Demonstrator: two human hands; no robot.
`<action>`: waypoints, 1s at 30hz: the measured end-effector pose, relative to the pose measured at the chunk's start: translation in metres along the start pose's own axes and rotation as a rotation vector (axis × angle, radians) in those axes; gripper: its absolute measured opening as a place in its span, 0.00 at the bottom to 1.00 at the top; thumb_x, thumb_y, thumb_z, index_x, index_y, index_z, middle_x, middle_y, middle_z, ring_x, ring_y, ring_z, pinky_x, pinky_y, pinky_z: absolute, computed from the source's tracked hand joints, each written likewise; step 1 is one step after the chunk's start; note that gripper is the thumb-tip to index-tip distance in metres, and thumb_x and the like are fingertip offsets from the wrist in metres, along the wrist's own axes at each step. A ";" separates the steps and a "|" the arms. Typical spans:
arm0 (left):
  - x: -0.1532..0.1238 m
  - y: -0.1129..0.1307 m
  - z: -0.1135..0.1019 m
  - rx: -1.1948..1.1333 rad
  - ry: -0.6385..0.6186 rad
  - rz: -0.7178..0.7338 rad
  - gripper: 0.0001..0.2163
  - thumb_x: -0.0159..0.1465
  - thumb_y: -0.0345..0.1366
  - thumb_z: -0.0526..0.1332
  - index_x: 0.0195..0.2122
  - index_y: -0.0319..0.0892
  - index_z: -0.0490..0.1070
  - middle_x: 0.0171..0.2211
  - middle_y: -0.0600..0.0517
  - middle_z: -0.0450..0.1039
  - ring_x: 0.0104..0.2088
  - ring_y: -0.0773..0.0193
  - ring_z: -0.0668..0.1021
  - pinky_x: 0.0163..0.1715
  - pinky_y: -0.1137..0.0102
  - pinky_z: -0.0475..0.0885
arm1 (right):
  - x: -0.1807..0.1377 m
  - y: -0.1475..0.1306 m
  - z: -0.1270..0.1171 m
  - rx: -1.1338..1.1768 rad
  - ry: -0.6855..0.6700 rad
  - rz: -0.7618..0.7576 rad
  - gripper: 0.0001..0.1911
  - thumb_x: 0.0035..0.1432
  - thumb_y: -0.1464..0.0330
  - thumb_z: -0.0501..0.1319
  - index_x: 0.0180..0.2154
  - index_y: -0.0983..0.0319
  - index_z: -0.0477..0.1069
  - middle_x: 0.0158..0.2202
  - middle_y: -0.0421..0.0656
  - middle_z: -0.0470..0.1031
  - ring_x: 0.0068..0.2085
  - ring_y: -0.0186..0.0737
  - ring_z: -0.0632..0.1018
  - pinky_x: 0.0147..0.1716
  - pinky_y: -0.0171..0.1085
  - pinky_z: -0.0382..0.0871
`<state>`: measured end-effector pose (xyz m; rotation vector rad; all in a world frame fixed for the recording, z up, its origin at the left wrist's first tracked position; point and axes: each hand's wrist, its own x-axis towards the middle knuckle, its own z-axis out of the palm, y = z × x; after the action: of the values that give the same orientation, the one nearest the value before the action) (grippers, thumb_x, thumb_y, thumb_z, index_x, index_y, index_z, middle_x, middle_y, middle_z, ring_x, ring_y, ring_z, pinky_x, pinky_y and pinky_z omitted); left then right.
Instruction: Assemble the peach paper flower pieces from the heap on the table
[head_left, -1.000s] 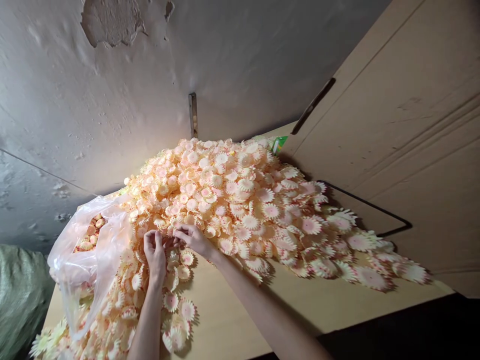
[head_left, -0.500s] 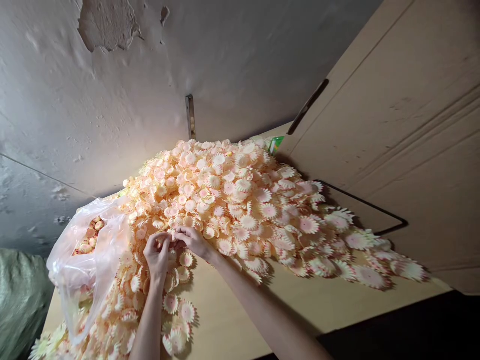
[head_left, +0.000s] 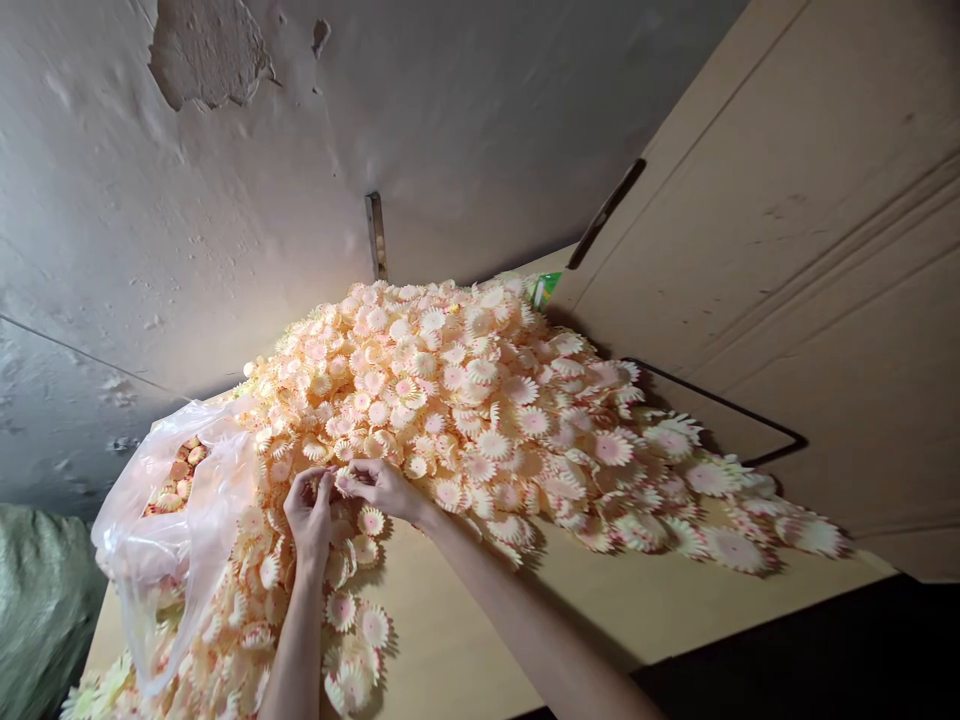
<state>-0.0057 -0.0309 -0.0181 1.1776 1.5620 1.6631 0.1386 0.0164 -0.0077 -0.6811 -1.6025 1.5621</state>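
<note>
A big heap of peach and white paper flower petals (head_left: 480, 410) covers the tan table (head_left: 600, 610). My left hand (head_left: 309, 512) and my right hand (head_left: 381, 488) meet at the heap's near left edge, fingertips pinched together on a small flower piece (head_left: 335, 482) between them. Loose flowers (head_left: 352, 620) lie under my left forearm. A clear plastic bag (head_left: 176, 520) partly filled with flowers sits just left of my left hand.
A flaking grey wall (head_left: 225, 200) stands behind the heap. Large cardboard sheets (head_left: 787, 250) lean at the right, a black wire frame (head_left: 720, 410) against them. A green packet (head_left: 544, 287) peeks out behind the heap. A green sack (head_left: 37, 600) lies at lower left.
My two hands have drawn closer together and now pinch at the same spot. The view has drifted slightly; the heap and bag have not moved.
</note>
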 end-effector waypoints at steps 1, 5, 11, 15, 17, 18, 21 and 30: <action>0.000 0.000 0.000 -0.032 -0.005 -0.020 0.13 0.56 0.43 0.66 0.37 0.39 0.73 0.37 0.47 0.79 0.37 0.61 0.80 0.39 0.68 0.75 | 0.000 -0.001 -0.001 0.011 -0.030 0.000 0.20 0.55 0.52 0.61 0.27 0.64 0.69 0.24 0.36 0.64 0.27 0.31 0.64 0.28 0.32 0.58; 0.000 -0.001 -0.001 -0.055 -0.006 -0.042 0.14 0.57 0.44 0.65 0.39 0.39 0.72 0.40 0.45 0.78 0.39 0.60 0.80 0.40 0.67 0.75 | 0.001 -0.003 -0.003 0.067 -0.139 0.013 0.19 0.54 0.54 0.63 0.30 0.65 0.70 0.25 0.36 0.64 0.28 0.31 0.64 0.29 0.32 0.58; -0.001 0.000 0.001 -0.014 0.002 0.001 0.15 0.57 0.46 0.65 0.38 0.40 0.70 0.39 0.47 0.77 0.37 0.62 0.79 0.35 0.71 0.74 | 0.000 -0.009 -0.007 0.109 -0.214 0.046 0.20 0.54 0.53 0.63 0.37 0.64 0.75 0.32 0.41 0.73 0.35 0.36 0.72 0.37 0.35 0.65; 0.002 0.004 -0.002 -0.136 0.105 -0.047 0.15 0.60 0.47 0.61 0.41 0.44 0.66 0.35 0.51 0.74 0.36 0.62 0.80 0.33 0.71 0.74 | -0.008 -0.015 -0.011 0.127 -0.336 0.064 0.20 0.51 0.51 0.65 0.32 0.62 0.76 0.40 0.47 0.76 0.48 0.45 0.74 0.51 0.44 0.65; 0.003 0.006 -0.002 -0.219 0.153 -0.082 0.15 0.62 0.49 0.58 0.45 0.46 0.63 0.34 0.52 0.73 0.35 0.62 0.81 0.32 0.70 0.75 | -0.013 -0.018 -0.012 0.104 -0.405 0.057 0.17 0.50 0.53 0.66 0.29 0.61 0.76 0.44 0.49 0.75 0.54 0.48 0.71 0.57 0.48 0.60; 0.003 0.006 -0.002 -0.218 0.146 -0.074 0.15 0.62 0.48 0.58 0.45 0.47 0.62 0.35 0.52 0.73 0.36 0.62 0.81 0.34 0.70 0.75 | -0.014 -0.019 -0.012 0.101 -0.406 0.048 0.17 0.50 0.53 0.66 0.28 0.61 0.75 0.46 0.49 0.75 0.56 0.48 0.70 0.58 0.48 0.58; 0.001 0.008 0.000 -0.126 0.097 0.009 0.15 0.59 0.45 0.63 0.43 0.45 0.64 0.38 0.51 0.72 0.41 0.61 0.80 0.36 0.71 0.74 | -0.010 -0.013 -0.010 0.169 -0.258 0.043 0.18 0.51 0.53 0.66 0.30 0.63 0.75 0.45 0.49 0.75 0.51 0.45 0.73 0.55 0.47 0.62; -0.001 0.011 -0.001 0.014 -0.008 0.026 0.21 0.60 0.47 0.62 0.50 0.41 0.71 0.39 0.47 0.75 0.40 0.62 0.77 0.39 0.70 0.74 | 0.003 0.008 -0.005 0.397 0.133 0.053 0.20 0.47 0.58 0.69 0.39 0.58 0.65 0.37 0.40 0.72 0.38 0.38 0.77 0.42 0.40 0.72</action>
<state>-0.0039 -0.0343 -0.0077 1.2152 1.5619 1.6653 0.1397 0.0222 -0.0156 -0.5962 -1.1391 1.7673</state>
